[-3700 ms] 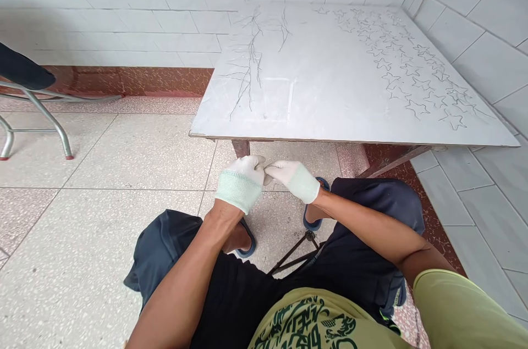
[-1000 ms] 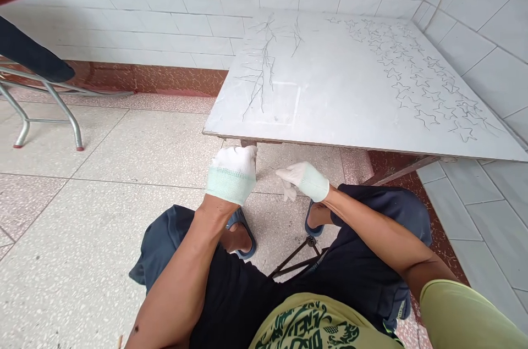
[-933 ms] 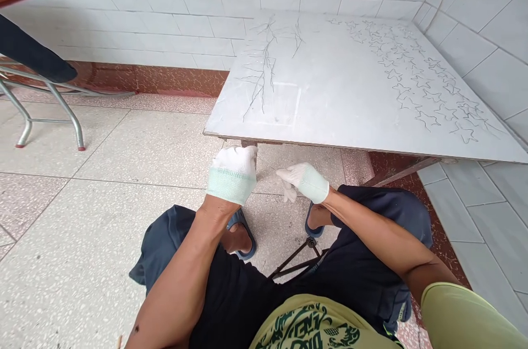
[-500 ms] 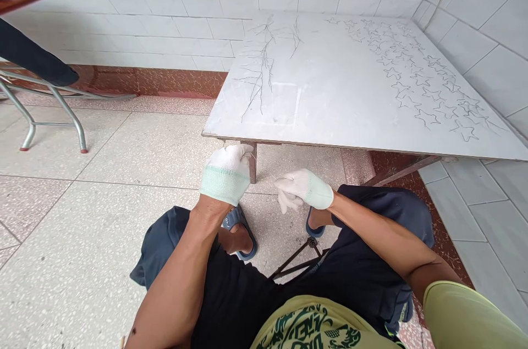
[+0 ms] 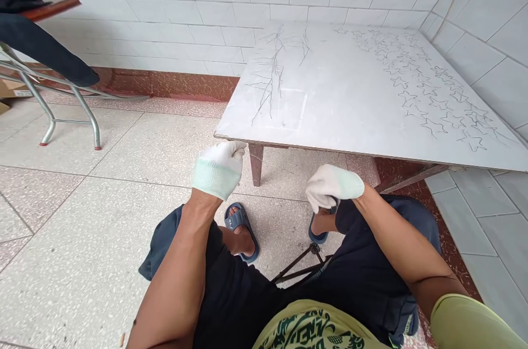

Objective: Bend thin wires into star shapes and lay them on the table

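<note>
A thin wire (image 5: 253,156) is pinched in the closed fingers of the left hand (image 5: 225,158); though barely visible, its length seems to run sideways toward the right hand (image 5: 325,185). That hand is held well apart, fingers loosely curled; whether anything is gripped cannot be told. Knitted gloves (image 5: 215,176) are worn. Star-shaped wires (image 5: 434,127) are spread on the smooth white table (image 5: 338,99).
</note>
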Demonstrator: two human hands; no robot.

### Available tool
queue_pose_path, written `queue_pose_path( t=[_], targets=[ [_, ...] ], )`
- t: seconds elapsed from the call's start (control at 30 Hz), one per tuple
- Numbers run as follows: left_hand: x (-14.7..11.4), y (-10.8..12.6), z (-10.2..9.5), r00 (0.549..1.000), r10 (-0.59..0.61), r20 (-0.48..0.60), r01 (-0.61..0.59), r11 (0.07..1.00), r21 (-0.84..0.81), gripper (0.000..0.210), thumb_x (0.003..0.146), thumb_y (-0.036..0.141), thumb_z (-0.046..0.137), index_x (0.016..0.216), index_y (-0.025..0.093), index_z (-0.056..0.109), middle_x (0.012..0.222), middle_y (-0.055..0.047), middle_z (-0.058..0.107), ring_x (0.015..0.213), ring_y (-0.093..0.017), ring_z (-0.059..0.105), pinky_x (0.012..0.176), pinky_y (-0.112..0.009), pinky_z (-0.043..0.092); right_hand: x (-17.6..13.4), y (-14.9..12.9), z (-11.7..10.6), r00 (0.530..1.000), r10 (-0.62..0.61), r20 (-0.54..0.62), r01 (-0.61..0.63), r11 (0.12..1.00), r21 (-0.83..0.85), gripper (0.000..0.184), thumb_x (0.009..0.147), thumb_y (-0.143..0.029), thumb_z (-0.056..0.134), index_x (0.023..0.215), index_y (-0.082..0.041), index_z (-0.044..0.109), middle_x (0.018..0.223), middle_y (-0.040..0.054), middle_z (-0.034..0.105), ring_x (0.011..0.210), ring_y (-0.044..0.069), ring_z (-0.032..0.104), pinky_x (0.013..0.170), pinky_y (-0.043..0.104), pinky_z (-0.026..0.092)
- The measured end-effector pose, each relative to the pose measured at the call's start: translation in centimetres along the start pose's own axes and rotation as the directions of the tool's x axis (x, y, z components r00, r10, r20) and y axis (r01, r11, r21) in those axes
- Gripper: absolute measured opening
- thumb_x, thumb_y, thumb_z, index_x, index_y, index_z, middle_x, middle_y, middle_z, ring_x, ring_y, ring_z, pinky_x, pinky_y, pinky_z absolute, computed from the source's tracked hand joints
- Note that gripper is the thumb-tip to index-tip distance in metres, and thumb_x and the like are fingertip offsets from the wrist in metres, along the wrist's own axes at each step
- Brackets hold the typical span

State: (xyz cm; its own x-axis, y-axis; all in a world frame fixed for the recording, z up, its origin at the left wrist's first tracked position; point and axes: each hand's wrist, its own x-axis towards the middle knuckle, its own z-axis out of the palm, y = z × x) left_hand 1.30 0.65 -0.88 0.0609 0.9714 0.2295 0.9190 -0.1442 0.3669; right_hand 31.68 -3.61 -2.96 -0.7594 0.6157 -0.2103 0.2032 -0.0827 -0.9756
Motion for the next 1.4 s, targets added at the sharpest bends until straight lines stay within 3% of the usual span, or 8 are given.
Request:
queue_pose_path(
  t=[0.13, 0.27, 0.4, 0.47, 0.6, 0.83, 1.07, 1.4],
  targets=[
    [-1.1, 1.2, -0.1, 0.979, 0.178, 0.100, -0.187, 0.978, 0.089, 0.041, 0.102, 0.024, 0.049, 0.121, 0.025, 0.085, 0.117, -0.009, 0.085, 0.114, -0.031, 0.078, 0.101, -0.042, 0.058, -0.8, -1.4, -0.2, 0.885, -0.202, -0.418, 0.225, 0.974, 0.004, 0.078, 0.108, -0.067, 0.052, 0.042, -0.026, 0.042, 0.039, -0.0010, 0.041, 0.046, 0.018, 0.055, 0.066, 0.037, 0.057],
    [-1.4, 2.3, 0.0, 0.948, 0.251, 0.194, -0.281, 0.948, 0.150, 0.043, 0.101, 0.023, 0.047, 0.119, 0.024, 0.085, 0.110, -0.011, 0.086, 0.105, -0.032, 0.080, 0.091, -0.042, 0.058, 0.4, -2.3, 1.4, 0.733, -0.149, -0.663, -0.134, 0.925, -0.356, 0.055, 0.104, -0.062, 0.062, 0.068, -0.021, 0.071, 0.062, 0.0022, 0.067, 0.066, 0.020, 0.067, 0.075, 0.034, 0.054],
    [-1.3, 3.2, 0.6, 0.945, 0.242, 0.219, -0.276, 0.951, 0.140, 0.044, 0.102, 0.023, 0.046, 0.120, 0.025, 0.086, 0.109, -0.011, 0.086, 0.104, -0.033, 0.080, 0.089, -0.042, 0.059, 3.3, -0.6, 3.2, 0.815, -0.157, -0.558, -0.339, 0.651, -0.679, 0.033, 0.099, -0.052, 0.073, 0.108, -0.021, 0.080, 0.082, 0.0065, 0.078, 0.083, 0.025, 0.073, 0.077, 0.034, 0.050],
    [-1.3, 3.3, 1.0, 0.950, 0.228, 0.215, -0.259, 0.957, 0.129, 0.042, 0.102, 0.023, 0.048, 0.120, 0.025, 0.086, 0.110, -0.011, 0.086, 0.105, -0.033, 0.080, 0.091, -0.041, 0.059, 4.4, 0.7, 3.8, 0.857, -0.144, -0.495, -0.288, 0.662, -0.692, 0.021, 0.105, -0.036, 0.065, 0.109, -0.021, 0.079, 0.082, 0.0067, 0.078, 0.082, 0.023, 0.073, 0.075, 0.032, 0.049],
    [-1.3, 2.7, 1.9, 0.960, 0.210, 0.186, -0.226, 0.972, 0.070, 0.041, 0.104, 0.025, 0.049, 0.123, 0.027, 0.085, 0.114, -0.008, 0.086, 0.109, -0.031, 0.079, 0.099, -0.041, 0.058, 5.3, 2.2, 4.0, 0.902, 0.107, -0.419, -0.192, 0.967, -0.166, 0.027, 0.106, -0.033, 0.059, 0.087, -0.019, 0.072, 0.064, 0.0021, 0.073, 0.059, 0.017, 0.069, 0.064, 0.028, 0.051],
    [-1.1, 2.4, 2.3, 0.974, 0.137, 0.180, -0.137, 0.990, -0.016, 0.036, 0.104, 0.028, 0.052, 0.120, 0.026, 0.085, 0.117, -0.006, 0.085, 0.112, -0.030, 0.079, 0.103, -0.040, 0.058, 5.0, 3.0, 4.0, 0.926, 0.052, -0.373, 0.110, 0.909, 0.402, 0.040, 0.082, -0.053, 0.084, 0.085, -0.015, 0.071, 0.057, 0.0047, 0.072, 0.054, 0.021, 0.071, 0.067, 0.036, 0.060],
    [-1.4, 3.5, 2.3, 0.977, 0.060, 0.204, -0.022, 0.983, -0.181, 0.033, 0.104, 0.025, 0.055, 0.119, 0.022, 0.084, 0.119, -0.004, 0.085, 0.114, -0.023, 0.078, 0.106, -0.033, 0.058, 4.1, 2.4, 4.5, 0.879, -0.025, -0.476, 0.199, 0.926, 0.320, 0.021, 0.084, -0.036, 0.076, 0.084, -0.016, 0.075, 0.058, 0.0035, 0.074, 0.058, 0.023, 0.073, 0.070, 0.037, 0.060],
    [-1.4, 3.4, 1.4, 0.980, 0.107, 0.168, -0.102, 0.994, -0.038, 0.037, 0.105, 0.025, 0.054, 0.128, 0.026, 0.083, 0.126, -0.005, 0.084, 0.120, -0.029, 0.077, 0.110, -0.041, 0.057, 5.2, 2.4, 3.5, 0.799, 0.027, -0.601, -0.132, 0.983, -0.131, 0.028, 0.101, -0.032, 0.060, 0.113, -0.021, 0.082, 0.069, -0.0030, 0.075, 0.068, 0.016, 0.072, 0.070, 0.026, 0.056]
  ],
)
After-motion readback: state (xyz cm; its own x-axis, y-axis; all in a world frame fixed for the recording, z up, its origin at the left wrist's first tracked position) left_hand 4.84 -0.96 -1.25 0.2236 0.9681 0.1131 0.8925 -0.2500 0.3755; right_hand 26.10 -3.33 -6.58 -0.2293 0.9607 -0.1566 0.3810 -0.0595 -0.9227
